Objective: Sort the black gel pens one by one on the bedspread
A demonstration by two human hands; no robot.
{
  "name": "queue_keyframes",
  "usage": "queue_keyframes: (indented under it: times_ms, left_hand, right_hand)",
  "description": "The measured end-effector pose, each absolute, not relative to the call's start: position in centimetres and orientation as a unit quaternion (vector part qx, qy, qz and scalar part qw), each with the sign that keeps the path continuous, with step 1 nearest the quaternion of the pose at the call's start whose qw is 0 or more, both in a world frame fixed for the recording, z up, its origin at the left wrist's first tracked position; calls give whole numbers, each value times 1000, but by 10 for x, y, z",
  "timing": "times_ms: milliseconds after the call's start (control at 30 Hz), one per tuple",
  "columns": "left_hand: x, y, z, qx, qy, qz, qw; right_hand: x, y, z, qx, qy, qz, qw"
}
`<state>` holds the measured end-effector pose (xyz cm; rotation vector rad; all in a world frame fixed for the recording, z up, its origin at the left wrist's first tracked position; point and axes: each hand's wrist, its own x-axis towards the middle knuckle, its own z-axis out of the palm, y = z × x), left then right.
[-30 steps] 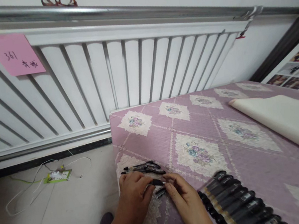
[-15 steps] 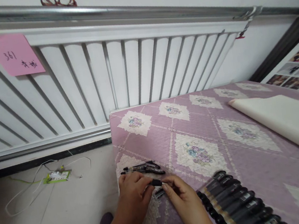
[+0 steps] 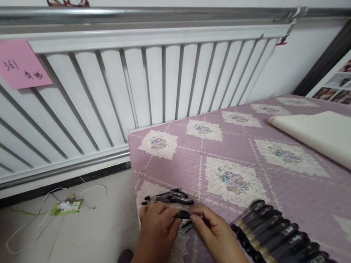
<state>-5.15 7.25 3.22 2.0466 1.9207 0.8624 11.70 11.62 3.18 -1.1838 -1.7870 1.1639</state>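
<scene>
Near the front left edge of the bed, both hands are closed on one black pen (image 3: 183, 214). My left hand (image 3: 159, 228) grips it from the left, with the fingers hiding most of the barrel. At its other end, my right hand (image 3: 212, 230) pinches with thumb and fingers, covering whatever part is there. Just beyond my left hand lie several black pens (image 3: 168, 197) in a loose bunch. A small dark piece with pale lettering (image 3: 187, 226) shows below the hands. Several clear-barrelled pens with black caps (image 3: 282, 234) lie side by side at the right.
A purple quilted cover with floral patches (image 3: 186, 164) spreads under everything. A rolled cream sheet (image 3: 325, 142) lies at the right. Behind stands a white radiator (image 3: 156, 82) with a pink note (image 3: 16, 64). A power strip (image 3: 67, 207) with cables sits on the floor.
The white bit visible between the pen and my right fingers is now covered, and the hands sit slightly closer together. The other pens have not moved.
</scene>
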Motion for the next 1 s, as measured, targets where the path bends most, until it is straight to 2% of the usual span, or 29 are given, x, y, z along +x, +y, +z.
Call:
queue_keyframes:
  times_ms: [267,400,567,767,1000]
  left_hand:
    - [-52,72,35,688,657,288,110]
    - [-52,72,35,694,649,293,109]
    - [-55,72,33,688,654,303,92]
    - [-60,72,27,672,672,301,82]
    - [-55,72,31,688,655,297,98]
  right_hand:
    - [115,115,31,-448,-680,463,351]
    - [116,114,32,-460,-701,433,331]
    - [120,115,36,-472,-704,400,350]
    - [118,117,34,-467,-650,440,407]
    - [114,114,32,-427,-672,470,381]
